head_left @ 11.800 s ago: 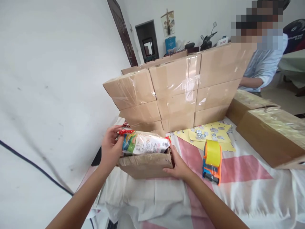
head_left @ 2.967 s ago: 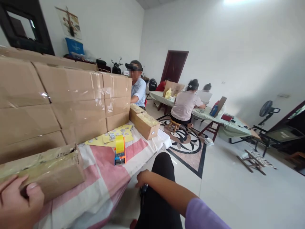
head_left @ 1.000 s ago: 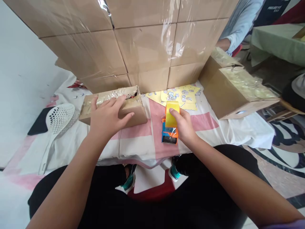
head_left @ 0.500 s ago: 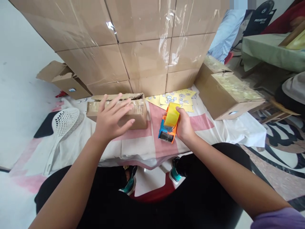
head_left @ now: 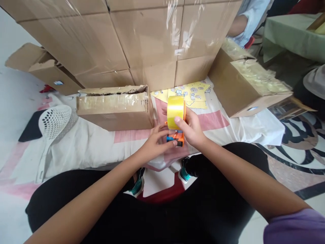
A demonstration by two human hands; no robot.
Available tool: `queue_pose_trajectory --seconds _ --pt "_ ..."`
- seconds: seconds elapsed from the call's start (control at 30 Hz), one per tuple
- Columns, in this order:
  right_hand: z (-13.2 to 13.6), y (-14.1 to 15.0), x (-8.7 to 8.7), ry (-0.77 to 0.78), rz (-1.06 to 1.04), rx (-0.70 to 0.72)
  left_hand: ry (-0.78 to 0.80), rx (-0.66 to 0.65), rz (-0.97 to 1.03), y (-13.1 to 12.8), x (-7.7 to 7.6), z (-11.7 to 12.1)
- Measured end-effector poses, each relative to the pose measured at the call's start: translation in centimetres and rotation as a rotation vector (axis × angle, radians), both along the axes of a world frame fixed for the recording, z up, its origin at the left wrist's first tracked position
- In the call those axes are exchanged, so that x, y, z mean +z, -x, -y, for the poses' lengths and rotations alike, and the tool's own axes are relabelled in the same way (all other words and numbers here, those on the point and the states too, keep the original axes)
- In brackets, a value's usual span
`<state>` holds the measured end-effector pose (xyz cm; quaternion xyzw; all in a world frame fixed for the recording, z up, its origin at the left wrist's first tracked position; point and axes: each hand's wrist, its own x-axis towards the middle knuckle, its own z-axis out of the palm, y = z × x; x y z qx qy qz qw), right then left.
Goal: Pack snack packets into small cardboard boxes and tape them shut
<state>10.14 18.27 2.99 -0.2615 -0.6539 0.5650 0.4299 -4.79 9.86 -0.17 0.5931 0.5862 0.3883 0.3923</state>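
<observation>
My right hand (head_left: 192, 127) grips a tape dispenser (head_left: 179, 136) with an orange and blue frame and a wide roll of yellow tape (head_left: 175, 110). Its thumb lies against the side of the roll. At the dispenser's lower end, my left hand (head_left: 157, 141) has its fingers and thumb around the blue and orange part; some fingertips are hidden there. Just left of the hands, a cardboard box (head_left: 119, 117) sits on the cloth, clear tape along its upper face and a gap at the back edge.
Tall taped cartons (head_left: 152, 40) stand behind. A white slotted ladle (head_left: 54, 123) lies on the cloth at left, near an opened box (head_left: 57, 76). Yellow printed sheets (head_left: 195, 93) lie behind the dispenser. Another taped box (head_left: 243, 84) stands at right, a person's arm (head_left: 238, 25) beyond it.
My left hand has left the top of the box and moved right to the tape dispenser. My right hand has turned the dispenser and shifted it slightly left. The view has tilted lower.
</observation>
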Motion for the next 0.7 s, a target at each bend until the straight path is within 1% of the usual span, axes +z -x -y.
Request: queue_pose_trajectory --seconds 0.07,0.1,0.17,0.23,0.33,0.43,0.53,0.6,0.7 --pt "-0.1 0.4 -0.8 -0.042 0.073 -0.015 0.022 -0.009 0.161 -0.2 -0.5 -0.3" --pt "-0.2 0.6 -1.4 -0.054 0.109 -0.049 0.042 0.0 0.242 -0.3 -0.6 -0.3" --pt "-0.6 1.2 -2.5 -0.058 0.15 -0.147 0.128 0.034 0.393 -0.6 -0.6 -0.3" --pt "-1.1 1.7 -3.5 -0.043 0.149 -0.211 0.227 0.079 0.493 -0.8 -0.2 -0.2" --pt "-1.8 2.3 -4.6 -0.052 0.142 -0.183 0.319 0.12 0.547 -0.7 0.4 -0.2" --pt "-2.1 2.7 -5.2 -0.107 0.154 -0.145 0.379 0.168 0.612 -0.3 1.3 -0.2" --pt "-2.4 3.0 -5.7 -0.16 0.148 -0.171 0.374 0.217 0.605 0.1 2.3 -0.1" --pt "-2.6 3.1 -6.0 -0.181 0.137 -0.19 0.344 0.23 0.513 0.2 2.8 -0.1" --pt "-2.9 3.1 -6.3 -0.194 0.112 -0.211 0.246 0.25 0.377 0.2 2.9 -0.2"
